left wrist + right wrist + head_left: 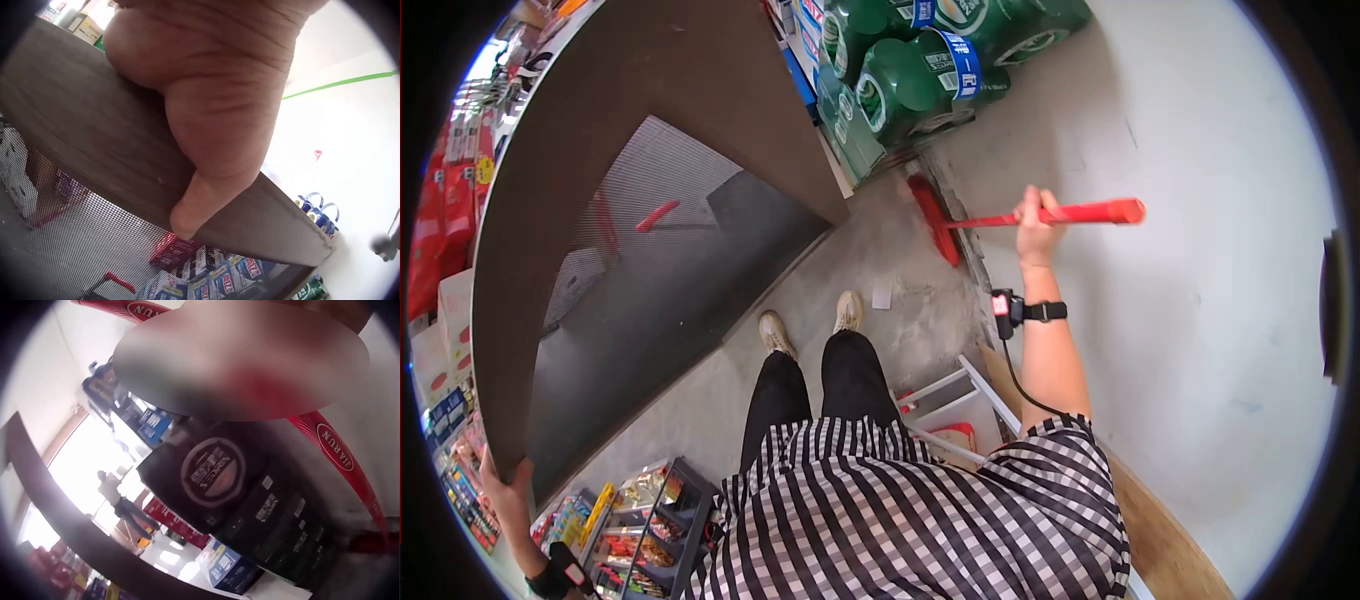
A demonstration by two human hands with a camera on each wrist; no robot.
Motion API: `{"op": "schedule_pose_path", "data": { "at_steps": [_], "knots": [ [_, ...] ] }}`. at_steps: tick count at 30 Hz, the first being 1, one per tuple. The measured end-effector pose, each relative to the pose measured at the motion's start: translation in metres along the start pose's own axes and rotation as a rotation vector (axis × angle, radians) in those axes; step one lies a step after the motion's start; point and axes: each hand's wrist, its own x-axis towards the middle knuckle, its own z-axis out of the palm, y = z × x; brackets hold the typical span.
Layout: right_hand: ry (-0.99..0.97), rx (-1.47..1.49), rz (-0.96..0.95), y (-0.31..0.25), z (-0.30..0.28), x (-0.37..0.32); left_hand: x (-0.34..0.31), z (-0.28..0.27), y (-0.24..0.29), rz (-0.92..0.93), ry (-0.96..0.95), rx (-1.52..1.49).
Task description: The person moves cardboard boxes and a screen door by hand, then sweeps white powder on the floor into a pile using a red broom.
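In the head view my right hand [1038,235] grips the red handle of a broom [1100,212]. The broom's red head [933,222] lies low at the foot of the white wall, close to stacked green bottles [910,85]. Printed red lengths of the handle [337,447] show in the right wrist view, where a blur covers the hand. At lower left my left hand [508,492] rests on the edge of a brown curved counter [505,330]. Its thumb [209,203] extends down over that edge in the left wrist view; the other fingers are hidden there.
Dark mesh [660,165] lies below the counter's top. A white-framed stool or rack [960,395] stands beside me at the right wall. Behind on the left is a grey rack [690,500] of packets. A person [119,500] stands far off. A small white piece [882,298] lies on the floor.
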Motion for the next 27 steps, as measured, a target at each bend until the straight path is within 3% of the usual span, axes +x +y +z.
{"op": "schedule_pose_path", "data": {
  "at_steps": [8,11,14,16,19,23,26,27],
  "knots": [
    [0.202,0.316,0.020,-0.065,-0.011,0.003,0.010,0.000,-0.005,-0.003,-0.034,-0.014],
    [0.198,0.347,-0.050,-0.076,-0.009,0.007,0.013,-0.005,-0.020,0.046,-0.036,0.038],
    [0.182,0.376,-0.101,-0.073,-0.003,0.006,0.005,-0.012,-0.007,-0.036,0.032,0.110],
    [0.159,0.458,-0.146,-0.070,0.003,0.007,0.004,-0.024,-0.019,0.103,-0.035,0.321],
    [0.091,0.095,-0.139,-0.039,0.021,0.010,0.005,-0.037,-0.041,0.019,-0.150,0.249],
    [-0.051,-0.004,-0.187,-0.027,0.023,-0.005,0.003,-0.024,-0.035,-0.038,0.038,0.137],
    [-0.037,-0.121,-0.101,-0.002,-0.002,-0.034,0.014,-0.016,-0.016,-0.035,-0.086,0.178],
    [-0.021,-0.078,-0.046,0.007,-0.013,-0.044,0.014,-0.011,-0.025,-0.006,-0.006,0.127]
  ]
}}
